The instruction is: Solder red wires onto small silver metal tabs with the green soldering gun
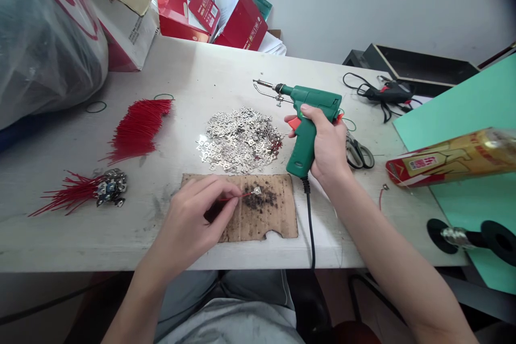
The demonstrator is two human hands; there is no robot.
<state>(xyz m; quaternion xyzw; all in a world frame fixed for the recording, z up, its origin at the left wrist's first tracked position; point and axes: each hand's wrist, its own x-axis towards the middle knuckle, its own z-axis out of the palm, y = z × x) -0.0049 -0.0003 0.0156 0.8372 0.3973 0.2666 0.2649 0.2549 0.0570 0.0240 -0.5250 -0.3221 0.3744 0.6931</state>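
Note:
My right hand (pixel 328 145) grips a green soldering gun (pixel 308 115) by its handle, its metal tip pointing left above a pile of small silver terminals (pixel 239 140). My left hand (pixel 197 220) pinches a short red wire (pixel 236 197) with a silver terminal (pixel 256 191) at its end, held over a scorched piece of cardboard (pixel 262 209). A fan of loose red wires (pixel 139 129) lies to the left. Further left, a bunch of red wires with terminals attached (pixel 91 189) rests on the table.
Scissors (pixel 358 153) lie right of the gun, a black tool with cables (pixel 387 94) behind them. A yellow-red box (pixel 451 158) and a solder spool (pixel 470 236) sit on a green sheet (pixel 475 113). Boxes and a plastic bag (pixel 44 37) crowd the far left.

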